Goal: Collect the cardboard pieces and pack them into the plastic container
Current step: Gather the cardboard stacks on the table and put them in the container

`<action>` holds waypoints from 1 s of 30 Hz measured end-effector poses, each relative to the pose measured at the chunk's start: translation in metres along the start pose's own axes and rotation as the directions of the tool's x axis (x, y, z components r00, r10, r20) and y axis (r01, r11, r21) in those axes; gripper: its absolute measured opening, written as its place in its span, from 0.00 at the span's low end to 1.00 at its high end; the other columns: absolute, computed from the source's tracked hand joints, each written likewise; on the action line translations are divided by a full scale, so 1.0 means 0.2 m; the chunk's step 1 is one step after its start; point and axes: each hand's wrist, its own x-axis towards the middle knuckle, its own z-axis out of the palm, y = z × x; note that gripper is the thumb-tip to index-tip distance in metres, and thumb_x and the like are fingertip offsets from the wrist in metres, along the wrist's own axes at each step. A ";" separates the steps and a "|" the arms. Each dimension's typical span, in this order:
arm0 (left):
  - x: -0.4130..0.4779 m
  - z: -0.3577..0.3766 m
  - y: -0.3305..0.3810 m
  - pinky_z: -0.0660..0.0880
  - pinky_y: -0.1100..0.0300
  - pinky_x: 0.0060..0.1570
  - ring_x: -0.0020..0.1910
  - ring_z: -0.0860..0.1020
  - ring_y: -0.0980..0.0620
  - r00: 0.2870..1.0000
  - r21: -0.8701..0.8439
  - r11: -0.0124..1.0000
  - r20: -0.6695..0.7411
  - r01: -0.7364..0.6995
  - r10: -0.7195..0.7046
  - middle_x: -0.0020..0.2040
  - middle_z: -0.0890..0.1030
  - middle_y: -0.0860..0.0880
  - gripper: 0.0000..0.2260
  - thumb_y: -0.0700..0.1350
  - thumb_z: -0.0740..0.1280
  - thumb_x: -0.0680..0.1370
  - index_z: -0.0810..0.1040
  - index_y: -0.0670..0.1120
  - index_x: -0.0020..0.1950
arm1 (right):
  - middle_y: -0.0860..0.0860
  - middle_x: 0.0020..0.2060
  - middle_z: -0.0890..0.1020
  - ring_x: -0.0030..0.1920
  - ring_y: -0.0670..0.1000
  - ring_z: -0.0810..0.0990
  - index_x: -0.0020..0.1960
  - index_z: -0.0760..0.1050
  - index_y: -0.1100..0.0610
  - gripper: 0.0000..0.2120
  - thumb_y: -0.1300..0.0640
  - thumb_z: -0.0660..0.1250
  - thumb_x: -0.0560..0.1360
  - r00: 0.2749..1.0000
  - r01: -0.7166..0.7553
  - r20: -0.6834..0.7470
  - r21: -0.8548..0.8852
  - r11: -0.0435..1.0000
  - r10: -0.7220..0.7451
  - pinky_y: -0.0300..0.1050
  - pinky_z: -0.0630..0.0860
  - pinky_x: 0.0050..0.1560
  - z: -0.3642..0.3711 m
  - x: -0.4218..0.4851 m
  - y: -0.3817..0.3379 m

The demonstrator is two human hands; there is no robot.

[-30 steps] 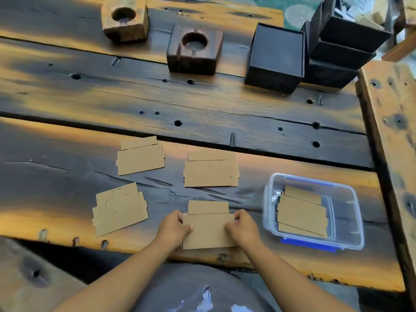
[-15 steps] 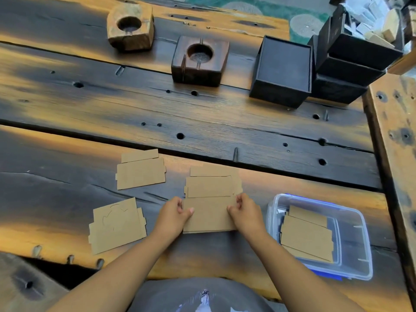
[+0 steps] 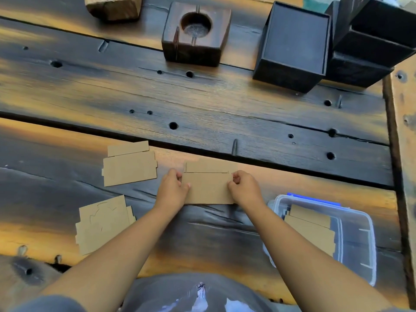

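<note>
A stack of brown cardboard pieces (image 3: 208, 186) lies flat on the wooden table in the middle. My left hand (image 3: 173, 188) pinches its left edge and my right hand (image 3: 244, 188) pinches its right edge. Another cardboard piece (image 3: 129, 166) lies to the left, and a third cardboard pile (image 3: 103, 224) sits nearer the front edge on the left. The clear plastic container (image 3: 360, 251) with a blue clip stands at the right front, open, with cardboard pieces (image 3: 309, 227) lying inside it; my right forearm covers its left side.
A dark wooden block with a round hole (image 3: 195, 34) and a lighter block (image 3: 113, 6) stand at the back. Black boxes (image 3: 292, 46) are stacked at the back right. A raised wooden plank (image 3: 404, 154) borders the right side.
Both hands slid the near cardboard piece away from me onto the middle pile and now grip the merged stack at its two ends. The camera has moved closer to the table.
</note>
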 end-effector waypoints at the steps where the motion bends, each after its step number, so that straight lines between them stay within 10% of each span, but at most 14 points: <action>1: 0.01 0.00 -0.01 0.74 0.53 0.49 0.49 0.78 0.45 1.000 -0.004 1.000 0.006 0.006 -0.006 0.46 0.78 0.45 0.12 0.47 0.70 0.76 0.73 0.44 0.56 | 0.56 0.49 0.83 0.50 0.57 0.81 0.56 0.79 0.59 0.13 0.60 0.65 0.73 1.000 -0.011 0.001 0.003 1.000 0.011 0.43 0.73 0.48 0.00 0.00 0.01; 13: 0.01 0.05 0.01 0.77 0.48 0.58 0.54 0.78 0.45 0.970 -0.259 0.939 0.149 0.226 -0.192 0.52 0.78 0.45 0.27 0.44 0.71 0.75 0.67 0.46 0.72 | 0.58 0.55 0.76 0.52 0.59 0.77 0.58 0.70 0.59 0.18 0.58 0.67 0.71 0.986 -0.167 0.032 0.064 0.984 0.165 0.55 0.77 0.54 -0.03 -0.02 0.01; 30: -0.29 -0.16 -0.36 0.73 0.57 0.36 0.45 0.78 0.48 0.965 -0.427 0.865 0.117 0.262 -0.234 0.47 0.79 0.47 0.14 0.38 0.73 0.73 0.68 0.50 0.47 | 0.58 0.52 0.78 0.52 0.61 0.77 0.52 0.63 0.56 0.14 0.59 0.68 0.73 0.990 0.084 0.123 -0.127 0.988 -0.068 0.48 0.67 0.42 0.24 -0.33 -0.19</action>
